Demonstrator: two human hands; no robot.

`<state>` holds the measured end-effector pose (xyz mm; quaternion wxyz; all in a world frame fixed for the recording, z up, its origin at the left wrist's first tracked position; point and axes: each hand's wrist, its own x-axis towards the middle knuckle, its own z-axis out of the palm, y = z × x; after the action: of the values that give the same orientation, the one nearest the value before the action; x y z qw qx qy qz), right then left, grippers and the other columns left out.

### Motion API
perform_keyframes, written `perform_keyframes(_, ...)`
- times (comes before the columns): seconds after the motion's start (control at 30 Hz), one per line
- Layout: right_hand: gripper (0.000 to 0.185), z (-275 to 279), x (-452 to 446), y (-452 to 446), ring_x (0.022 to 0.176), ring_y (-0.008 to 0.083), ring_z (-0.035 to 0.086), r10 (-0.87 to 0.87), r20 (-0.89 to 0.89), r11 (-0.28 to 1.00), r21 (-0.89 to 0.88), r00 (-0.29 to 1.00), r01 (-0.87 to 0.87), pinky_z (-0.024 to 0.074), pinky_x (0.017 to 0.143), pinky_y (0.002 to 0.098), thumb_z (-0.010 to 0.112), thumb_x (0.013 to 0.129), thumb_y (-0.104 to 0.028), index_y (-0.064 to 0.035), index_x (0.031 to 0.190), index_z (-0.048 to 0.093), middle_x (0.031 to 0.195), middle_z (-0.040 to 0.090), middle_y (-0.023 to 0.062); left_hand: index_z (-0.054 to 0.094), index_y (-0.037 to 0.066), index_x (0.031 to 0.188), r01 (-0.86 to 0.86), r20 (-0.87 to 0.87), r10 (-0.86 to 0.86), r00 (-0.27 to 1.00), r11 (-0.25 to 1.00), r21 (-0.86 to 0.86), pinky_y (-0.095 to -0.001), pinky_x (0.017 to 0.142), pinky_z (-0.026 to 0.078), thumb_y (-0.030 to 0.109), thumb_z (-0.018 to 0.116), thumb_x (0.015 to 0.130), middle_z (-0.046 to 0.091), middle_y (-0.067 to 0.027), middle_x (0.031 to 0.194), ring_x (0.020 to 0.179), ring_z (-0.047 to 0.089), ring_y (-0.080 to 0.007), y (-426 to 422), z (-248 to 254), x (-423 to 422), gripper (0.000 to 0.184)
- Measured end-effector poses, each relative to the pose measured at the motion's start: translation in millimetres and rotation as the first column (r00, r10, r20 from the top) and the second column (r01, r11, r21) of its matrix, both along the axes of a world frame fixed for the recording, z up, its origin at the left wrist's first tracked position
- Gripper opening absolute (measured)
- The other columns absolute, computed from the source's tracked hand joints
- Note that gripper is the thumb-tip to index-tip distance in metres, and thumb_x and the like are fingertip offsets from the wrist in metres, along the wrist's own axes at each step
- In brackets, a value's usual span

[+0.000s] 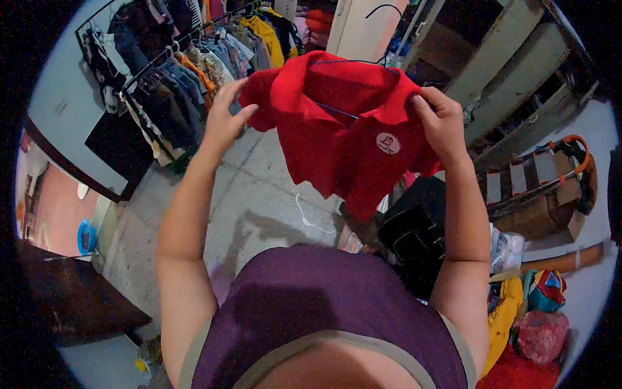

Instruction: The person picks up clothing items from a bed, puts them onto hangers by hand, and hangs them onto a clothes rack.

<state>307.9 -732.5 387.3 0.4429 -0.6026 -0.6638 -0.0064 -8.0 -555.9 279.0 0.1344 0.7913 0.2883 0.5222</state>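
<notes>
A red collared shirt [311, 146] with a round white badge [389, 143] on its chest hangs in front of me. Inside its collar runs a thin dark wire hanger [350, 61], whose hook [384, 8] sticks up above the shirt. At one shoulder, my left hand [227, 117] holds the cloth between thumb and fingers. The opposite shoulder is gripped by my right hand [444, 123], with the thumb on top of the fabric and the other fingers partly hidden.
Clothes racks [188, 78] full of garments stand at the back left. A white hanger [308, 217] lies on the tiled floor [240, 188]. On my right are a black bag [414, 240], an orange-framed folding item [538, 172] and piled clothes [505, 318]. A blue basin [85, 237] is far left.
</notes>
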Motion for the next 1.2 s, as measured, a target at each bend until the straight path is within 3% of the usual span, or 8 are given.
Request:
perform_keyframes(0.13, 0.015, 2.8, 8.4, 2.1, 0.066, 0.0108, 0.056, -0.002, 0.025, 0.998, 0.068, 1.0, 0.0, 0.045, 0.062, 0.0261, 0.058, 0.082, -0.011, 0.0029, 0.087, 0.061, 0.072, 0.062, 0.0082, 0.058, 0.006, 0.102, 0.067, -0.072, -0.044, 0.996, 0.926, 0.372, -0.0353, 0.077, 0.045, 0.009, 0.063, 0.075, 0.06, -0.0126, 0.094, 0.088, 0.057, -0.0289, -43.8, 10.4, 24.5, 0.028)
perform_keyframes(0.23, 0.015, 0.1, 6.9, 2.2, 0.064, 0.0115, 0.056, -0.021, 0.009, 0.999, 0.05, 1.0, 0.021, 0.045, 0.06, 0.027, 0.058, 0.081, -0.011, 0.0031, 0.085, 0.06, 0.07, 0.062, 0.0091, 0.059, 0.008, 0.1, 0.205, -0.246, -0.128, 0.961, 0.924, 0.321, -0.0345, 0.059, 0.048, 0.01, 0.063, 0.075, 0.061, -0.0107, 0.08, 0.071, 0.059, -0.0264, -73.8, 13.6, 49.8, 0.026)
perform_keyframes(0.4, 0.016, -3.2, -4.1, -2.7, 0.061, 0.0128, 0.056, -0.025, -0.069, 0.996, 0.079, 0.997, 0.03, 0.0443, 0.058, 0.0275, 0.059, 0.08, -0.012, 0.0032, 0.082, 0.06, 0.067, 0.061, 0.0098, 0.058, 0.009, 0.105, 0.258, -0.045, -0.254, 0.966, 0.96, 0.109, -0.035, 0.062, 0.048, 0.009, 0.061, 0.075, 0.059, -0.0108, 0.082, 0.072, 0.059, -0.0266, -96.7, 5.0, 92.4, 0.03)
perform_keyframes(0.5, 0.015, -7.9, -4.7, -6.4, 0.06, 0.0136, 0.056, -0.029, -0.062, 0.997, 0.073, 0.998, 0.033, 0.0439, 0.057, 0.0276, 0.059, 0.079, -0.012, 0.0035, 0.081, 0.06, 0.066, 0.06, 0.0092, 0.058, 0.009, 0.106, 0.212, -0.055, -0.206, 0.977, 0.931, 0.296, -0.0346, 0.061, 0.048, 0.007, 0.061, 0.071, 0.058, -0.0102, 0.085, 0.075, 0.058, -0.0266, -87.9, -0.1, 98.0, 0.035)
perform_keyframes(0.53, 0.016, -9.2, -2.7, -8.7, 0.069, 0.0058, 0.051, -0.016, -0.094, 1.0, 0.011, 0.995, 0.017, 0.0418, 0.063, 0.022, 0.057, 0.084, -0.012, 0.0029, 0.086, 0.061, 0.073, 0.06, -0.0001, 0.059, 0.009, 0.105, 0.123, -0.108, -0.089, 0.99, 0.925, 0.359, -0.0341, 0.061, 0.048, 0.005, 0.058, 0.068, 0.056, -0.0081, 0.086, 0.076, 0.057, -0.0255, -86.9, 1.3, 93.7, 0.037)
perform_keyframes(0.77, 0.016, -4.5, -9.2, -20.4, 0.065, 0.0115, 0.056, 0.0, -0.232, 1.0, 0.004, 0.973, 0.001, 0.0444, 0.06, 0.026, 0.058, 0.08, -0.012, 0.0035, 0.081, 0.061, 0.071, 0.062, 0.0066, 0.059, 0.01, 0.094, -0.017, -0.199, 0.142, 0.97, 0.851, 0.524, -0.0329, 0.054, 0.049, 0.008, 0.054, 0.072, 0.054, -0.0058, 0.087, 0.074, 0.059, -0.0229, -78.3, 28.3, 76.8, 0.022)
perform_keyframes(0.97, 0.017, -13.5, -11.3, -17.1, 0.066, 0.0113, 0.055, 0.041, -0.271, 0.997, -0.059, 0.962, -0.059, 0.0444, 0.061, 0.0261, 0.058, 0.081, -0.013, 0.0041, 0.082, 0.061, 0.072, 0.062, 0.0069, 0.055, 0.01, 0.092, 0.263, -0.389, -0.135, 0.911, 0.918, 0.297, -0.0358, 0.053, 0.048, 0.008, 0.058, 0.073, 0.057, -0.0073, 0.092, 0.068, 0.06, -0.0271, -84.9, 28.2, 74.9, 0.02)
perform_keyframes(1.2, 0.019, -22.3, -12.9, -15.0, 0.065, 0.011, 0.055, 0.016, -0.232, 0.993, -0.111, 0.973, -0.042, 0.044, 0.06, 0.0267, 0.058, 0.081, -0.014, 0.0041, 0.082, 0.061, 0.069, 0.061, 0.0062, 0.052, 0.006, 0.09, 0.344, -0.29, -0.313, 0.904, 0.937, 0.059, -0.0381, 0.06, 0.047, 0.005, 0.058, 0.072, 0.054, -0.0105, 0.081, 0.072, 0.057, -0.0315, -89.9, 32.2, 78.4, 0.019)
